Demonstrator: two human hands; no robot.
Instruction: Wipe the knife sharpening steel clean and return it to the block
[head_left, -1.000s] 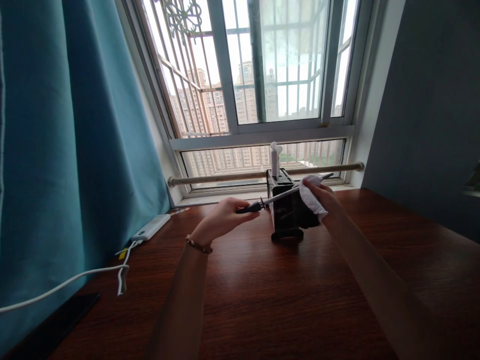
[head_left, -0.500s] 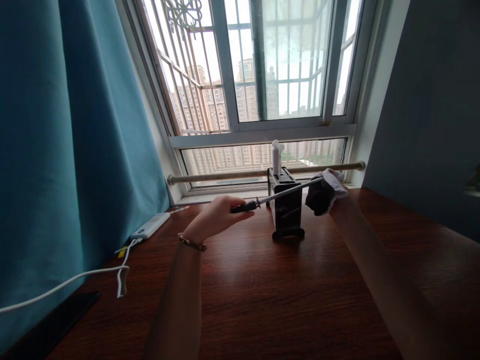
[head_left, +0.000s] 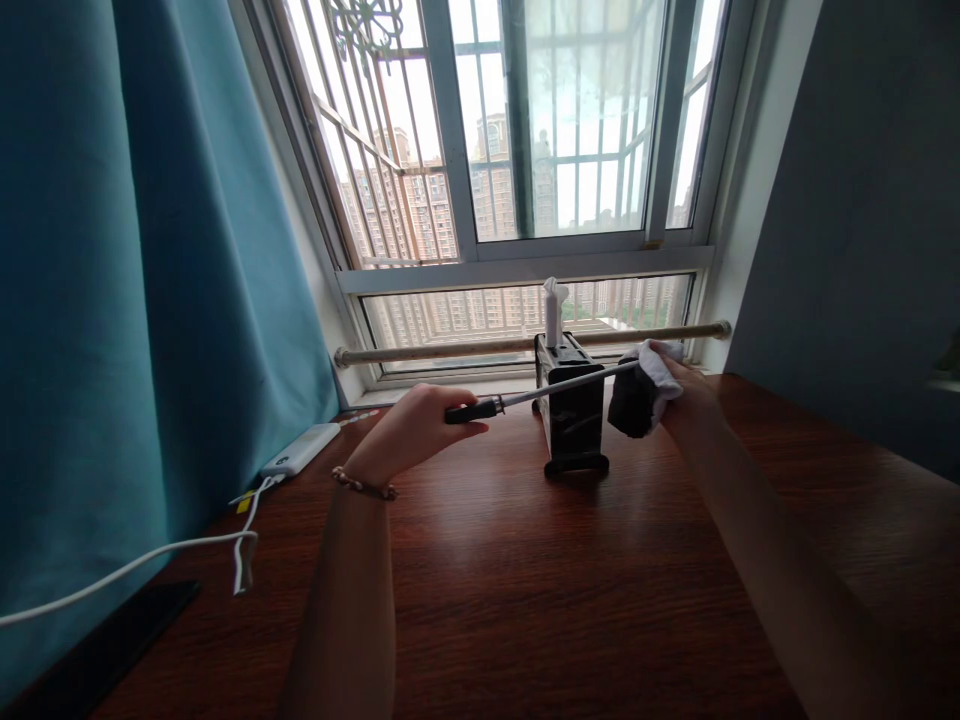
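The left hand [head_left: 424,420] is gripping the rod [head_left: 555,388] by its black handle [head_left: 474,411], fingers closed on it, and the rod is slanting up to the right above the table [head_left: 510,580], passing in front of the black stand [head_left: 576,425]. The right hand [head_left: 686,390] is holding a bunched white-and-dark cloth [head_left: 657,371] at the rod's far end, which the cloth seems to be covering. A white box [head_left: 301,450] is lying near the curtain [head_left: 202,300].

blue curtain [head_left: 172,300], barred window [head_left: 585,150], white device [head_left: 304,450]
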